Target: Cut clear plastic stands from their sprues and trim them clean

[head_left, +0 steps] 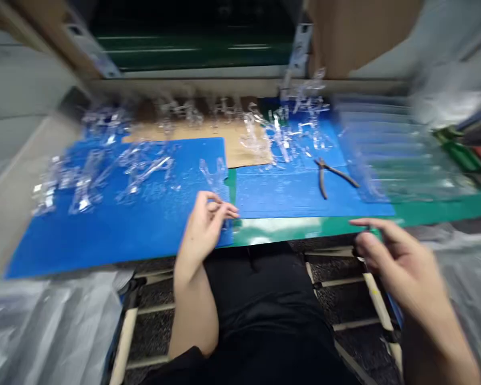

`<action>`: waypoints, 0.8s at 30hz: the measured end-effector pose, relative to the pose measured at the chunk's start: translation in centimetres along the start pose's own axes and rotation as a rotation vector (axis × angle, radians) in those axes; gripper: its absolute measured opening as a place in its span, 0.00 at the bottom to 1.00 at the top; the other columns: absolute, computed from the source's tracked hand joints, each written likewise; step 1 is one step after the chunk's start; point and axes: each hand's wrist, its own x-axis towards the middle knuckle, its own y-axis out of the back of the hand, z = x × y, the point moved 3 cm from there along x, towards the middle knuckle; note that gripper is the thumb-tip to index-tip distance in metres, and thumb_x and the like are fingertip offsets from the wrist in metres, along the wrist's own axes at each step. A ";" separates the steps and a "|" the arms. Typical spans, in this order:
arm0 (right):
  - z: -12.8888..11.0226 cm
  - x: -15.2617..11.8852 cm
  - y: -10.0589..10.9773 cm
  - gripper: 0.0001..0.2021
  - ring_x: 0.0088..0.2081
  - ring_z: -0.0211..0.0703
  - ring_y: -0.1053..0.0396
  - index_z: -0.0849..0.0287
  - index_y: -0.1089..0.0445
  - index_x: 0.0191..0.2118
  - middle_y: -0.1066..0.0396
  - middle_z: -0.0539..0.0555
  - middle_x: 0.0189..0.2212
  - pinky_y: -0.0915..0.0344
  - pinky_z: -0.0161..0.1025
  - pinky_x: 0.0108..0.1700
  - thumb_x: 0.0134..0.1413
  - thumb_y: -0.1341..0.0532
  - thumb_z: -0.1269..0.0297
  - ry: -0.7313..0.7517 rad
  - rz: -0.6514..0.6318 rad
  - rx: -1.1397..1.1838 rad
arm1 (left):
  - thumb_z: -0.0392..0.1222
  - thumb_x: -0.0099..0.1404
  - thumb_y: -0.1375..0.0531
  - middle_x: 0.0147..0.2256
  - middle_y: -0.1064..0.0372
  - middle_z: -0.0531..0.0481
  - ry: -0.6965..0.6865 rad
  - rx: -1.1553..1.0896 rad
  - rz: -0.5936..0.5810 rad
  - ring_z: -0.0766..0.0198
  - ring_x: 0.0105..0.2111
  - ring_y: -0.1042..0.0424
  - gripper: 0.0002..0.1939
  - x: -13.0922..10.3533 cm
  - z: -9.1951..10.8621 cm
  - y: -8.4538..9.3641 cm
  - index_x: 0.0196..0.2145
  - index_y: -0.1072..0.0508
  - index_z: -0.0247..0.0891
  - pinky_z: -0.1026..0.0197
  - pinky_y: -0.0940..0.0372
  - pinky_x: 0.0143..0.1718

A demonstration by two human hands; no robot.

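Observation:
My left hand (pixel 202 224) is over the front right edge of the left blue sheet, its fingers curled and closed. A clear forked plastic piece (pixel 213 174) stands out just beyond the fingers, and its lower end runs behind them. Off the table's front edge to the right, my right hand (pixel 401 262) is blurred, with index finger and thumb apart and no object visible between them. Dark-handled nippers (pixel 324 174) lie spread on the right blue sheet, away from both hands.
Clear plastic pieces (pixel 144 166) are scattered on the left blue sheet (pixel 104 235), with more clear pieces (pixel 280 133) at the back. Stacked clear bags (pixel 401 149) lie right. Crumpled grey plastic sheeting (pixel 52 326) hangs at lower left. Metal uprights (pixel 300 48) rise behind.

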 end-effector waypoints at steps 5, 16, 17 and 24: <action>-6.9 1.2 -14.8 0.14 0.29 0.47 0.29 0.46 0.22 0.55 0.28 0.50 0.31 0.36 0.43 0.28 0.75 0.38 0.48 0.082 -0.328 0.319 | 0.47 0.79 0.36 0.36 0.24 0.51 -0.155 -0.731 -0.146 0.64 0.34 0.24 0.20 -4.3 0.9 -2.3 0.59 0.39 0.43 0.60 0.27 0.41; -11.7 3.3 -18.5 0.13 0.26 0.37 0.37 0.48 0.23 0.56 0.26 0.49 0.35 0.38 0.38 0.27 0.70 0.29 0.57 0.073 -0.528 0.672 | 0.50 0.84 0.43 0.31 0.24 0.48 -0.262 -0.569 -0.268 0.62 0.33 0.23 0.18 -7.5 1.6 -1.9 0.42 0.22 0.37 0.59 0.29 0.41; -12.0 3.5 -18.8 0.08 0.24 0.36 0.37 0.49 0.22 0.49 0.26 0.47 0.33 0.37 0.38 0.28 0.68 0.28 0.58 0.064 -0.540 0.725 | 0.50 0.84 0.42 0.32 0.23 0.48 -0.262 -0.603 -0.315 0.62 0.33 0.23 0.16 -7.6 1.9 -2.2 0.44 0.22 0.37 0.60 0.29 0.40; -11.3 3.1 -19.4 0.14 0.31 0.43 0.25 0.54 0.21 0.32 0.23 0.49 0.27 0.28 0.43 0.38 0.69 0.27 0.55 0.172 -0.699 0.762 | 0.47 0.80 0.35 0.37 0.18 0.45 -0.050 -0.959 -0.524 0.58 0.38 0.16 0.14 -8.3 2.4 -3.4 0.55 0.29 0.39 0.59 0.23 0.42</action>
